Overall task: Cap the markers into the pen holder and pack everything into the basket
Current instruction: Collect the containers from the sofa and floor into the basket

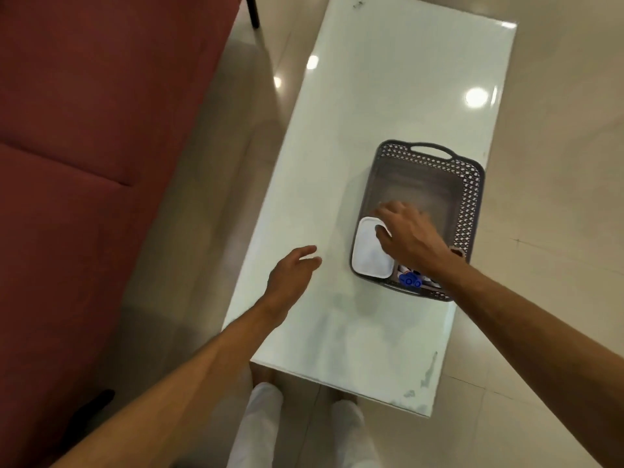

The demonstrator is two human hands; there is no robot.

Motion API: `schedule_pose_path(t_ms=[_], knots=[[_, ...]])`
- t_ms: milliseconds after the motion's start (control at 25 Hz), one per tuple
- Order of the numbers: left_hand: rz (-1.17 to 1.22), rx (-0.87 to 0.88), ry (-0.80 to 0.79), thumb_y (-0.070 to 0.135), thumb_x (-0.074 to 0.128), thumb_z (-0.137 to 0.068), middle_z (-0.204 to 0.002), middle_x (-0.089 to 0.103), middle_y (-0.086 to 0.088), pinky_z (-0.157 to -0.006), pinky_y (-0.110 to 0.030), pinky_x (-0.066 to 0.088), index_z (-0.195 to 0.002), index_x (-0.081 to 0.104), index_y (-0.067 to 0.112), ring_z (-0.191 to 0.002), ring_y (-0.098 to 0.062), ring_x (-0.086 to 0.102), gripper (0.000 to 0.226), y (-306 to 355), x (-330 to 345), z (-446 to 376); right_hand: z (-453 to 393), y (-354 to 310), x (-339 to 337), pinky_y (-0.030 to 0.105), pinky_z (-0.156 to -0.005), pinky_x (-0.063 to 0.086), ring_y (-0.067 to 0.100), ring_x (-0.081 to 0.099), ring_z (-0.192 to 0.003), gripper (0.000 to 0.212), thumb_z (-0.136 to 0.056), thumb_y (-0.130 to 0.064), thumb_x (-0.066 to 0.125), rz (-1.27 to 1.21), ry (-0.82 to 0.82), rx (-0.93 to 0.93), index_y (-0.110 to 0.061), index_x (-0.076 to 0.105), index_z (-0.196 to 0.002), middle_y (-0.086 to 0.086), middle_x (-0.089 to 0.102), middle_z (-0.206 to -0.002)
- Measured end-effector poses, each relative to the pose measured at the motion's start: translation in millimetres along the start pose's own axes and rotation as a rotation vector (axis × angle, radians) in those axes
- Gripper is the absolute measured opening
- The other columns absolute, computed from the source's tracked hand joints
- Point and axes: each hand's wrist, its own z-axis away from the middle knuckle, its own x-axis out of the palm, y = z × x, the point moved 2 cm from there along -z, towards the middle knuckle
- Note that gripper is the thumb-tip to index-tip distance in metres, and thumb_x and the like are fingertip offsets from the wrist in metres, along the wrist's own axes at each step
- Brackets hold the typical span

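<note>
Indoor light, moderate, warm cast. Round glare spots on glossy table, brightest at far right; smaller ones on floor tiles at left. Light source overhead, judging by reflections. Soft shadow under right hand inside basket; faint shadow beside left hand. Sofa dull, dim toward lower left. Whole frame slightly soft; both hands motion-blurred, fingertips smeared. Wide-angle stretch: table edges splay, forearms swell toward bottom corners. Markers too blurred for detail.

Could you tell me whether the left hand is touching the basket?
No, the left hand hovers open over the bare table, apart from the grey basket.
</note>
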Motion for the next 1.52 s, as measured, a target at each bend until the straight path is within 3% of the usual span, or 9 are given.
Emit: schedule_pose_path(t_ms=[320,480,560,840,1040,1200,1320,1400,1520], knots=[[0.475,-0.054,0.133,0.047,0.053,-0.106,-0.135,0.072,0.003,-0.099,-0.042,0.054,-0.136,0.068,0.027,-0.120,-0.023,0.071,0.039,-66.7,-118.1,105.9,36.1,-163.8,0.4,0.036,-0.104,0.047,0.025,0.061,-0.123,0.042,-0.101,-0.015,0.053,-0.320,-0.218,-0.241,-0.021,0.061,-0.141,0.007,0.067,-0.134],[0.700,-0.058,0.327,0.039,0.051,-0.108,-0.137,0.069,-0.002,-0.096,-0.039,0.052,-0.142,0.064,0.019,-0.113,-0.023,0.071,0.041,-142.7,-187.4,174.3,63.7,-259.7,23.4,0.042,-0.102,0.052,0.025,0.064,-0.119,0.041,-0.098,-0.013,0.057,-0.213,-0.278,-0.463,-0.018,0.062,-0.139,0.008,0.069,-0.131],[0.814,-0.063,0.430,0.036,0.051,-0.109,-0.137,0.069,-0.003,-0.095,-0.038,0.053,-0.141,0.064,0.019,-0.108,-0.021,0.072,0.039,-198.7,-227.8,210.8,79.9,-321.2,46.2,0.040,-0.100,0.053,0.025,0.066,-0.118,0.040,-0.098,-0.015,0.060,-0.096,-0.336,-0.582,-0.018,0.062,-0.138,0.008,0.069,-0.130],[1.152,-0.099,0.733,0.038,0.055,-0.107,-0.134,0.071,-0.001,-0.106,-0.045,0.052,-0.136,0.068,0.019,-0.120,-0.026,0.070,0.037,-419.9,-366.9,344.5,132.1,-559.8,158.0,0.031,-0.098,0.052,0.022,0.069,-0.111,0.036,-0.096,-0.018,0.070,0.192,-0.568,-0.813,-0.022,0.067,-0.131,0.003,0.073,-0.122],[1.309,-0.118,0.950,0.043,0.060,-0.105,-0.128,0.074,0.001,-0.097,-0.043,0.058,-0.130,0.071,0.021,-0.113,-0.021,0.074,0.035,-602.4,-483.1,449.6,202.8,-765.0,265.1,0.025,-0.096,0.047,0.017,0.068,-0.113,0.038,-0.098,-0.018,0.067,0.285,-0.689,-0.947,-0.020,0.066,-0.135,0.000,0.073,-0.124],[1.162,-0.252,1.216,0.040,0.066,-0.101,-0.131,0.072,-0.004,-0.097,-0.040,0.056,-0.130,0.068,0.020,-0.115,-0.022,0.070,0.035,-727.4,-564.2,502.9,257.8,-894.3,337.2,0.029,-0.104,0.051,0.016,0.070,-0.111,0.035,-0.098,-0.013,0.064,0.271,-0.804,-1.030,-0.023,0.068,-0.131,-0.002,0.074,-0.120],[0.640,-0.574,1.507,0.039,0.076,-0.092,-0.135,0.064,-0.014,-0.107,-0.046,0.049,-0.134,0.060,0.014,-0.126,-0.032,0.061,0.051,-823.4,-600.3,534.3,300.4,-974.8,390.4,0.031,-0.104,0.053,0.015,0.069,-0.107,0.032,-0.099,-0.013,0.064,0.223,-0.899,-1.044,-0.023,0.068,-0.129,-0.001,0.073,-0.116],[0.381,-0.807,1.487,0.046,0.082,-0.084,-0.151,0.047,-0.022,-0.115,-0.059,0.038,-0.146,0.048,0.011,-0.141,-0.044,0.043,0.078,-877.2,-613.6,545.2,321.6,-1010.4,425.4,0.024,-0.099,0.051,0.011,0.068,-0.106,0.031,-0.099,-0.017,0.063,0.213,-0.923,-1.078,-0.025,0.068,-0.129,-0.005,0.072,-0.115],[0.293,-1.004,1.161,0.074,0.080,-0.071,-0.173,0.006,-0.020,-0.122,-0.071,0.015,-0.165,0.014,0.013,-0.159,-0.045,0.009,0.130,-939.2,-617.6,545.6,343.0,-1035.9,467.0,0.014,-0.090,0.046,0.002,0.065,-0.100,0.029,-0.099,-0.019,0.065,0.229,-0.969,-1.099,-0.027,0.068,-0.126,-0.008,0.072,-0.112]])
